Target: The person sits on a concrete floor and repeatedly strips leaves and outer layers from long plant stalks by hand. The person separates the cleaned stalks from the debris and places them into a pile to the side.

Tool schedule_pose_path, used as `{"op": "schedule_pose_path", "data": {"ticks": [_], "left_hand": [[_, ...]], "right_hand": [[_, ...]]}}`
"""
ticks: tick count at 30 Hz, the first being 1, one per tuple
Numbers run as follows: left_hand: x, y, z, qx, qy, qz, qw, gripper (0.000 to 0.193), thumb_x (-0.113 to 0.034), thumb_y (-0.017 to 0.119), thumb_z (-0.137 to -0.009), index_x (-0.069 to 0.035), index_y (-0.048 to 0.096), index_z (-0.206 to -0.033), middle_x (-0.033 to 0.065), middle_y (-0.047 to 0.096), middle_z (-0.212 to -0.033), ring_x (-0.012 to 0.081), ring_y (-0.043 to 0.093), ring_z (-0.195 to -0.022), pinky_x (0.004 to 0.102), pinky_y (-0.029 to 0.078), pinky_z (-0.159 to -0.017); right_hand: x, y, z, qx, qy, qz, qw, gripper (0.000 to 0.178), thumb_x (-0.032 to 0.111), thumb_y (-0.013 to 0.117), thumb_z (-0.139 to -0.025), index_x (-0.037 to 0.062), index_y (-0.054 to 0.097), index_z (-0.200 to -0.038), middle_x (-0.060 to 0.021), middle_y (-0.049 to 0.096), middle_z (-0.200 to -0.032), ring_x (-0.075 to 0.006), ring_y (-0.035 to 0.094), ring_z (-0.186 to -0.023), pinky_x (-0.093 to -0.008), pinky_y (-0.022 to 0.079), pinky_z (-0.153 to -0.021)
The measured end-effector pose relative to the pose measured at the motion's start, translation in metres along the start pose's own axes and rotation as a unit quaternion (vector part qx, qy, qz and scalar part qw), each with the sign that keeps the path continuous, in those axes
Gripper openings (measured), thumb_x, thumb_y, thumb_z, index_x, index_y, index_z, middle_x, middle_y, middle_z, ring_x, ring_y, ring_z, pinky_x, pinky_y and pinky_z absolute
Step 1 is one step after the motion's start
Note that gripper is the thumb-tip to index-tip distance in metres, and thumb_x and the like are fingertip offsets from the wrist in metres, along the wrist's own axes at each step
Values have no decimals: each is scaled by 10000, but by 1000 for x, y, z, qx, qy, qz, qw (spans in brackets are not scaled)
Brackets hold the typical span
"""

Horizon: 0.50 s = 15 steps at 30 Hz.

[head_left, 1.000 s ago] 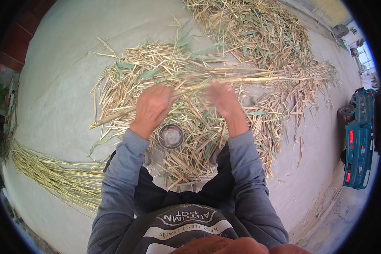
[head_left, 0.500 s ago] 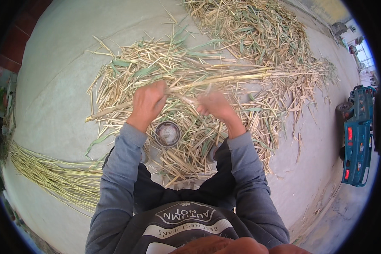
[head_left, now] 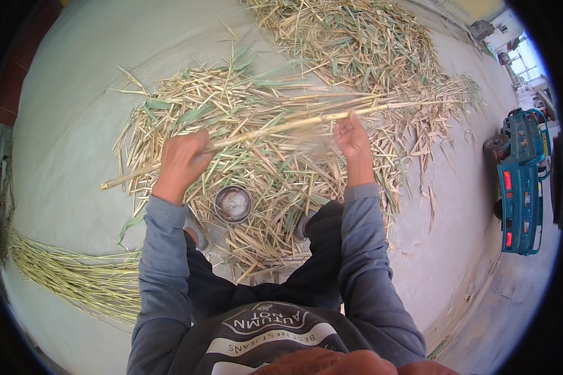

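A long pale yellow stalk (head_left: 256, 134) lies slantwise across my front, its cut end at the left. Near that end my left hand (head_left: 182, 161) is closed around it. Farther right, my right hand (head_left: 355, 140) is beside the stalk, palm partly turned up, with a fingertip against or just in front of it. Its fingers look loosely apart, and I see nothing held in them. A smeared pale strip (head_left: 308, 135) shows between the hands, too blurred to name. Below the stalk, between my feet, stands a small round bowl (head_left: 233, 204) with something whitish in it.
Dry husks and leaves (head_left: 256, 172) cover the ground around my feet. A bigger heap of husks (head_left: 350, 37) spreads at the far side. Thin greenish-yellow stalks (head_left: 75, 275) lie bundled at my left. A blue-green vehicle (head_left: 520, 206) stands on the right.
My right hand has swung right and slightly outward, away from my left hand. My left hand has shifted left with the stalk. The view has also shifted a little.
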<state>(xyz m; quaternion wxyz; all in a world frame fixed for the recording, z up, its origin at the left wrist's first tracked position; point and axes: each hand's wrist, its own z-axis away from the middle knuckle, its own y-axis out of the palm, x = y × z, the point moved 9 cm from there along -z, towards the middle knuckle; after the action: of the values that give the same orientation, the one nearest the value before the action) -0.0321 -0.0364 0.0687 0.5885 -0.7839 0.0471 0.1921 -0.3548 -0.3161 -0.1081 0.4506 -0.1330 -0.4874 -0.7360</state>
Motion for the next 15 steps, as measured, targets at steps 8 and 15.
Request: {"op": "schedule_pose_path", "data": {"ticks": [8, 15], "left_hand": [[-63, 6, -5, -108, 108, -23, 988, 367, -387, 729, -899, -54, 582, -847, 112, 579, -725, 320, 603, -724, 437, 441, -648], [-15, -23, 12, -69, 49, 24, 996, 425, -408, 744, -910, -55, 564, -757, 128, 545, -636, 348, 568, -581, 457, 432, -536]], "right_hand": [[-123, 128, 95, 282, 140, 150, 937, 222, 230, 765, -959, 53, 641, -1012, -68, 702, -872, -148, 705, -839, -255, 558, -643], [-9, 46, 7, 33, -6, 71, 997, 187, 252, 697, -1009, 72, 647, -1016, -57, 689, -958, -89, 544, -685, -189, 493, -605]]}}
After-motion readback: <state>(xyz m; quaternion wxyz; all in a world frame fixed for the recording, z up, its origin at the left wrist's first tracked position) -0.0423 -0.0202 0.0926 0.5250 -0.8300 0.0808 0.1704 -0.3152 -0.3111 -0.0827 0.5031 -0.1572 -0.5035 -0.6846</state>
